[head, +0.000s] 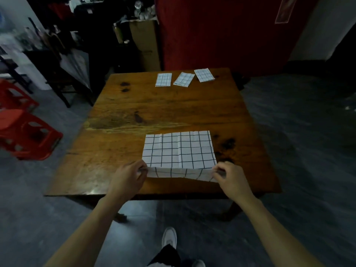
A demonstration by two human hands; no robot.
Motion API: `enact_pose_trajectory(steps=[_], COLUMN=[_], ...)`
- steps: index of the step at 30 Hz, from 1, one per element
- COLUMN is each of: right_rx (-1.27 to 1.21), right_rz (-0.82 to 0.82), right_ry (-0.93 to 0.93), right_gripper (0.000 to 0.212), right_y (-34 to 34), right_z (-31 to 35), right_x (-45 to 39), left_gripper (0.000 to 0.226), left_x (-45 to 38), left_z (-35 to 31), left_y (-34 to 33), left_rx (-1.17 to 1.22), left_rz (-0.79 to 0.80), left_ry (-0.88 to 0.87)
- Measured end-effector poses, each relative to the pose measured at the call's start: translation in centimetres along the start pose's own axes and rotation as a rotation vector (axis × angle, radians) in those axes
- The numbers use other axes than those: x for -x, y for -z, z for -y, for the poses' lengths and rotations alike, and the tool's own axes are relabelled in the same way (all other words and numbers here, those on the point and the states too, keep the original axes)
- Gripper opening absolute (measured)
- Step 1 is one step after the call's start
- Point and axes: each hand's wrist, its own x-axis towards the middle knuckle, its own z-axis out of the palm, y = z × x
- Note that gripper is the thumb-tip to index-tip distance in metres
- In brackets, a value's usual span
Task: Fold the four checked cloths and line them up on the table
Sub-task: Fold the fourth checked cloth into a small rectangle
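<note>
Two hands: left hand (128,175) and right hand (230,176) each pinch a near corner of the open cloth (179,150)
Surface: wooden table (154,112), grey floor (308,132)
Far edge: three folded cloths (184,79) roughly in a row
Room: red stools (23,130) left, cardboard box (144,45) behind

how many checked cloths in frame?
4. Three folded at the table's far edge: left, middle, right. The fourth lies spread near the front, both hands pinching its near corners.

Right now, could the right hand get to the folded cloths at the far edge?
Probably not yet: the right hand pinches the open cloth, and the folded cloths lie across the table, nothing between.
</note>
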Motion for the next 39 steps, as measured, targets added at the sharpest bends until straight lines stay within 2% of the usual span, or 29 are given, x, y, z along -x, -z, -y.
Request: enact_pose_trajectory(steps=[4,12,16,20,28,34,36,39], right_rx=[-0.044,0.051,0.102,0.156,0.214,0.226,0.217,0.205], right_rz=[-0.028,-0.024,-0.027,-0.038,-0.079,-0.026,-0.010,0.015], right_ry=[0.023,0.020,-0.068,-0.152,-0.217,-0.244,-0.253,-0.270], right_gripper=[0.011,0.010,0.008,0.006,0.003,0.010,0.020,0.032], right_y=[0.0,-0.7,-0.9,-1.6,-2.9,-3.5,-3.7,-4.0], right_z=[0.2,1.6,1.8,1.3,0.8,-1.1,-1.7,-2.4], right_x=[-1.7,-7.9,-11.6,-14.7,-19.0,-22.3,-22.7,-23.1], left_gripper=[0.023,0.006,0.015,0.007,0.009,0.007,0.004,0.015], left_x=[-0.3,-6.1,-10.5,-14.3,-19.7,-22.7,-23.0,-23.3], left_z=[0.0,3.3,5.1,6.7,8.9,8.6,8.5,8.4], left_y=[0.2,0.9,0.4,-0.5,-1.3,-2.5,-3.0,-3.8], left_rx=[-0.002,0.032,0.103,0.178,0.280,0.191,0.173,0.167], left_rz=[-0.022,0.013,0.020,0.024,0.057,0.069,0.073,0.061], left_ry=[0.009,0.036,0.043,0.059,0.088,0.063,0.084,0.120])
